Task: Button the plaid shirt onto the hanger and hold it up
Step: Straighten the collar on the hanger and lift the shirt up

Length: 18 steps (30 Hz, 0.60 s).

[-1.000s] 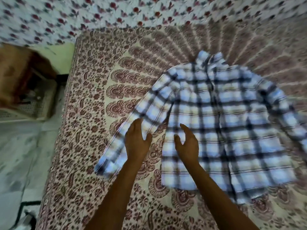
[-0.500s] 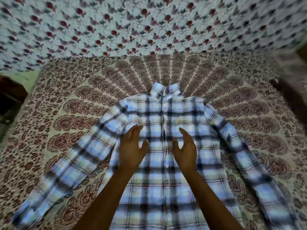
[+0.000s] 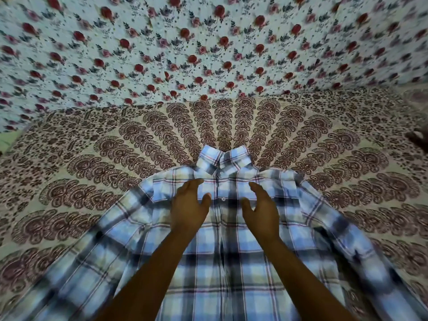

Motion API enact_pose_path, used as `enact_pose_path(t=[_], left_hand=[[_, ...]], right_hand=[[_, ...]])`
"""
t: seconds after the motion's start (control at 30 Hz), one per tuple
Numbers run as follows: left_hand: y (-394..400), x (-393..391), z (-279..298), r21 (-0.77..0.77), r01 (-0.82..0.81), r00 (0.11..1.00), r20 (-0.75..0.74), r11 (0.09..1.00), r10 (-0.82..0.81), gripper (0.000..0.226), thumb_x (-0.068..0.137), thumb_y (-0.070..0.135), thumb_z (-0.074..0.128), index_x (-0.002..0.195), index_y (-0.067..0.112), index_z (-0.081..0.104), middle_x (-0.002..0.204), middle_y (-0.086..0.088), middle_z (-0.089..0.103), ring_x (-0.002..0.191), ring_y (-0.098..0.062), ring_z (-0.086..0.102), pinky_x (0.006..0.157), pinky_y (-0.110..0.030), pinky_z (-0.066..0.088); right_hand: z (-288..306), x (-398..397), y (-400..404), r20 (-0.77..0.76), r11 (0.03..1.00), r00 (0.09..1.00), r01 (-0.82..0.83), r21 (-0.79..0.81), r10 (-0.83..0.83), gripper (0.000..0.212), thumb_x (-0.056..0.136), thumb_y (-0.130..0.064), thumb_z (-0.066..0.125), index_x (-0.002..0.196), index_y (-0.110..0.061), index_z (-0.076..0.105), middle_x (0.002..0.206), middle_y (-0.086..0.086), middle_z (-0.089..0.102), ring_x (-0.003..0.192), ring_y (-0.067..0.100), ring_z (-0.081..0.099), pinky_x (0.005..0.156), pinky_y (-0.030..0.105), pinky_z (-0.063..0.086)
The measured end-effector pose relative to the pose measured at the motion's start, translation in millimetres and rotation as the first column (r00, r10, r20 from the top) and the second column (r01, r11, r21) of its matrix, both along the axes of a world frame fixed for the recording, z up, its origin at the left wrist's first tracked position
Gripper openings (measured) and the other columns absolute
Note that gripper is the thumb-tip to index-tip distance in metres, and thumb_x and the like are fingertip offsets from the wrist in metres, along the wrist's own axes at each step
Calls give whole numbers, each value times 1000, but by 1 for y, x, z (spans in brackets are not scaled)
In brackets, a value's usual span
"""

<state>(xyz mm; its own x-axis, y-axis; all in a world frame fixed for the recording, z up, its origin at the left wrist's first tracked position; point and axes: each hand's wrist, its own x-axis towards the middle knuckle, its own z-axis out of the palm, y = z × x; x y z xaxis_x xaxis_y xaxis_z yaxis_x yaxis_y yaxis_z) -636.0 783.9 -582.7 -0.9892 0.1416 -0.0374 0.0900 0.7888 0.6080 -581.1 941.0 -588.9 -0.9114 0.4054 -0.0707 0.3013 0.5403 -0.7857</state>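
Note:
A blue, white and dark plaid shirt (image 3: 222, 269) lies flat on the bed, front up, collar (image 3: 223, 159) pointing away from me, sleeves spread to both sides. Its placket runs down the middle with a small white button (image 3: 223, 199) showing. My left hand (image 3: 188, 212) hovers over the chest just left of the placket, fingers straight and relaxed. My right hand (image 3: 260, 213) is just right of the placket, fingers likewise loose. Neither hand holds cloth. No hanger is in view.
The shirt rests on a bedspread (image 3: 92, 181) printed with brown paisley fans. A white cloth with red roses (image 3: 208, 47) hangs behind the bed. A dark object (image 3: 419, 140) shows at the right edge.
The view has swung and moved in so the shirt is centred and close. Both hands have advanced up the shirt front toward the collar, staying either side of the placket.

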Motion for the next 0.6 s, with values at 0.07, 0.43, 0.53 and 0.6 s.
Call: enact_pose_path(t=[0.07, 0.43, 0.53, 0.6], left_hand=[[8, -25, -12, 19, -30, 1000, -6, 999, 30, 38, 89, 25, 56, 126, 16, 52, 128, -10, 57, 118, -31, 52, 94, -39, 44], [56, -183, -28, -174, -222, 961, 128, 959, 246, 48, 92, 46, 42, 121, 9, 50, 122, -21, 57, 113, -39, 54, 91, -43, 44], [60, -193, -42, -323, -13, 925, 356, 946, 134, 62, 88, 52, 47, 126, 4, 46, 133, -19, 49, 123, -36, 47, 99, -41, 40], [61, -192, -48, -325, 35, 928, 361, 945, 89, 63, 87, 53, 48, 119, 0, 51, 128, -21, 53, 118, -37, 51, 94, -39, 43]], right_hand=[[-11, -27, 7, 5, 1000, 1000, 7, 26, -7, 47, 91, -17, 53, 136, -11, 41, 140, 10, 48, 130, 27, 42, 103, 35, 35], [-38, -188, 42, 173, 990, 978, 130, -56, -119, 69, 93, -44, 44, 143, -3, 19, 146, 20, 34, 132, 37, 36, 106, 45, 32], [-55, -201, 42, 305, 983, 949, 128, -130, -83, 78, 85, -50, 54, 139, -2, 23, 139, 23, 41, 127, 38, 42, 105, 47, 37], [-57, -199, 43, 322, 982, 942, 142, -125, -96, 69, 80, -44, 61, 129, -3, 34, 128, 20, 52, 115, 37, 52, 98, 47, 44]])
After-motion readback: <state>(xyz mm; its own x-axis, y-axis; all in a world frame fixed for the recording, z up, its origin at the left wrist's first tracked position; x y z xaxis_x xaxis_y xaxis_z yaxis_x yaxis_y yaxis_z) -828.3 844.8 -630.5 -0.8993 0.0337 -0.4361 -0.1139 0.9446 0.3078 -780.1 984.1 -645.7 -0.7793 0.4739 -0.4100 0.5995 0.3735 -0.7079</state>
